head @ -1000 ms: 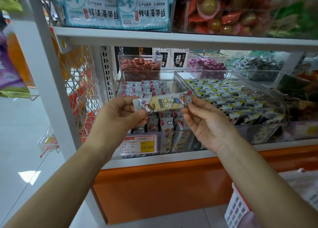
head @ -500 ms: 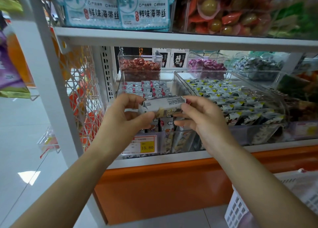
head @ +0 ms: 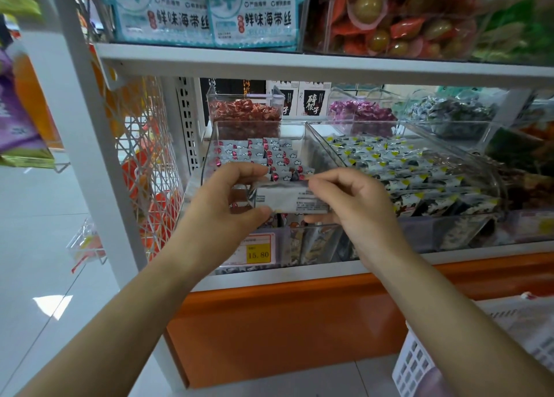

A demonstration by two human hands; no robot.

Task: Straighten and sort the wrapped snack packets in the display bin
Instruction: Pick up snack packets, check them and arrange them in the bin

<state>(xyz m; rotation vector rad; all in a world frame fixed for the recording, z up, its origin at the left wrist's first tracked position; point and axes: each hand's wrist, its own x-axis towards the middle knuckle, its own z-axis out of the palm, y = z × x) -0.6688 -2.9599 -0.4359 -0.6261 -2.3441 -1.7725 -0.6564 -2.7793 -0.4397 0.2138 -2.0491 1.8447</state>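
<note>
I hold one snack packet (head: pixel 286 200) level, its pale printed back toward me, just above the front edge of the clear display bin (head: pixel 322 227). My left hand (head: pixel 221 207) pinches its left end, thumb underneath. My right hand (head: pixel 356 209) pinches the right end, fingers curled.

Bright, even light is thrown across everything now; a glare patch is caught on the floor (head: pixel 52 305). Edges are bowed by the wide lens, and the upper-right bags (head: pixel 509 22) are blurred.
</note>
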